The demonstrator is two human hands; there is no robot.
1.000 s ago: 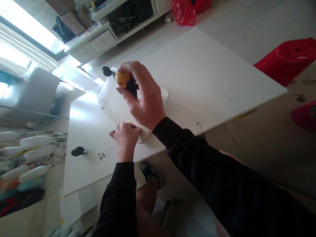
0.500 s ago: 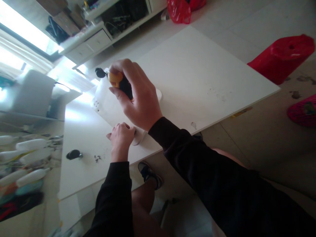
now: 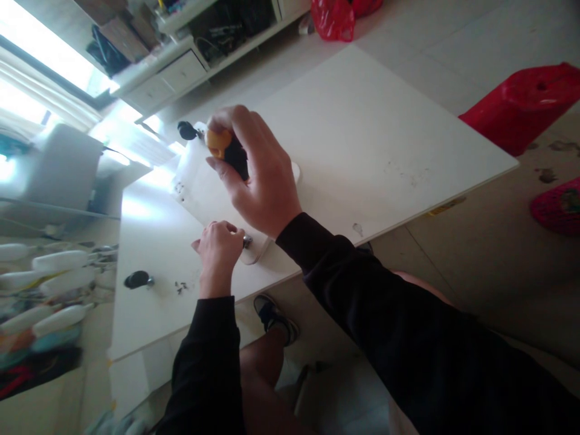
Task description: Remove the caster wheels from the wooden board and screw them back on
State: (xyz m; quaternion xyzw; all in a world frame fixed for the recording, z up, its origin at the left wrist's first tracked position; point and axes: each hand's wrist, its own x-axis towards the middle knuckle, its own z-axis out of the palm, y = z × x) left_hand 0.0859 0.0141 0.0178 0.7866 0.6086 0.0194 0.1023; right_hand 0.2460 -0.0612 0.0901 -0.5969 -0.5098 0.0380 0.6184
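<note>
My right hand (image 3: 260, 169) is closed around a yellow-and-black handled tool (image 3: 220, 144), whose working end I cannot see. Below it lies a pale panel with rounded corners (image 3: 203, 184), largely hidden by the hand. At the panel's far corner stands a black caster wheel (image 3: 186, 130). My left hand (image 3: 222, 251) has its fingers curled at the near corner, against a small metal fitting (image 3: 247, 241); whatever they grip is mostly hidden. Another black caster (image 3: 137, 280) rests on the white table (image 3: 154, 320), with small dark screw-like pieces (image 3: 181, 287) beside it.
More small pieces (image 3: 179, 191) lie by the panel's left edge. A red plastic-wrapped bundle (image 3: 521, 109) stands beyond the table's right edge. Red bags (image 3: 333, 21) and a white cabinet (image 3: 172, 78) are at the back. Several white bottles (image 3: 58, 263) stand at left.
My left hand has shifted slightly left, and the metal fitting by its fingers now shows. The right hand keeps the same grip on the tool. The whole view has moved slightly.
</note>
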